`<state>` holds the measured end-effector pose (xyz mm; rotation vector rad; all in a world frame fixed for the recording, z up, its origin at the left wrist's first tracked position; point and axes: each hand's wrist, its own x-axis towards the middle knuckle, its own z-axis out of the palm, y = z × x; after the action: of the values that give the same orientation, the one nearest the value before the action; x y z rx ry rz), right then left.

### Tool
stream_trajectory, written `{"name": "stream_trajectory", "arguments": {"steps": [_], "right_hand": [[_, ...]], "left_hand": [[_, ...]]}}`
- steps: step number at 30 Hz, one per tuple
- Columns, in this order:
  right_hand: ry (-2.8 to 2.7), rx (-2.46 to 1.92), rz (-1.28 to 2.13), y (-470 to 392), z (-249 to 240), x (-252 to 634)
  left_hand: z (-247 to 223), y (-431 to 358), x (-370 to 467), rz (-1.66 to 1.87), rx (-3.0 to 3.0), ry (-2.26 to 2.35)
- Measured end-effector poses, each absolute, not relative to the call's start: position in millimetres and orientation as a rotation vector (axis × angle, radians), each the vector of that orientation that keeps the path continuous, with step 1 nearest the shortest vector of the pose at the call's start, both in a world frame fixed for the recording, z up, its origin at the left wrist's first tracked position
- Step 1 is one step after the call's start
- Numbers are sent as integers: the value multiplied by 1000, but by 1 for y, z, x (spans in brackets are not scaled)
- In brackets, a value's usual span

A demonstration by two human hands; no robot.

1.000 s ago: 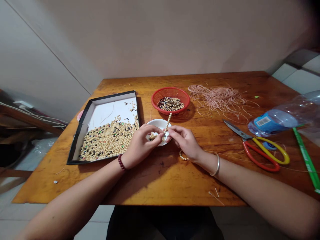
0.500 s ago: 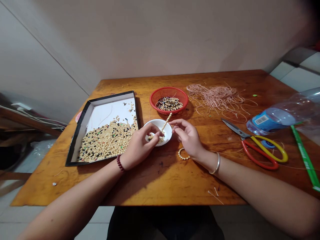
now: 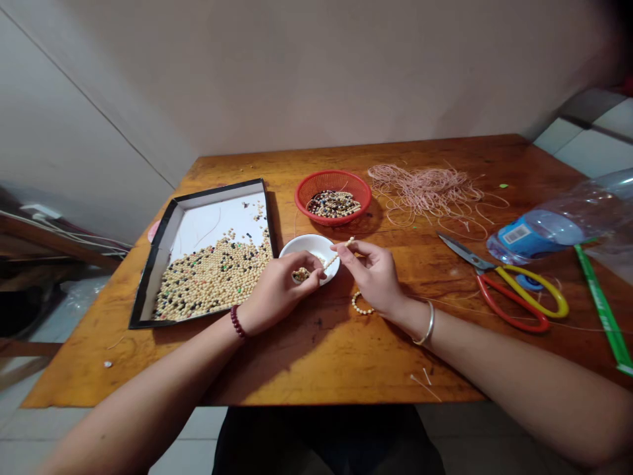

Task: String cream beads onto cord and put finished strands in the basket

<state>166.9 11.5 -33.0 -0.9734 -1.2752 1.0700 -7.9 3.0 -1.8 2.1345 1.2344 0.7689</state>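
A short string of pale beads (image 3: 332, 260) slants over a white bowl (image 3: 285, 248) that has loose beads in it. My right hand (image 3: 370, 270) pinches the string's upper part between thumb and fingers. At the bowl's left front, my left hand (image 3: 284, 284) is closed near the lower end of the string; what its fingertips hold is too small to make out. A ring of pale beads (image 3: 357, 306) lies on the table beside my right hand.
A black-edged tray (image 3: 140, 290) of beads lies left. Behind the bowl stands a red basket (image 3: 332, 177) holding beads. Pink cord (image 3: 428, 188) lies at the back right. Scissors (image 3: 494, 270), a plastic bottle (image 3: 537, 234) and a green strip (image 3: 601, 307) are farther right.
My right hand's fingers have closed on the bead string, which stood upright by my left hand before and now leans lower toward the right. My left fingertips have shifted slightly.
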Motion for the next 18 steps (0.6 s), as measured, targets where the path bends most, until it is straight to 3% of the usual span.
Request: {"name": "stream_trajectory", "arguments": {"steps": [18], "right_hand": [[-1211,-948,1146,13,-35,166]], "left_hand": [[-11,6,-10,927,2132,1381]]}}
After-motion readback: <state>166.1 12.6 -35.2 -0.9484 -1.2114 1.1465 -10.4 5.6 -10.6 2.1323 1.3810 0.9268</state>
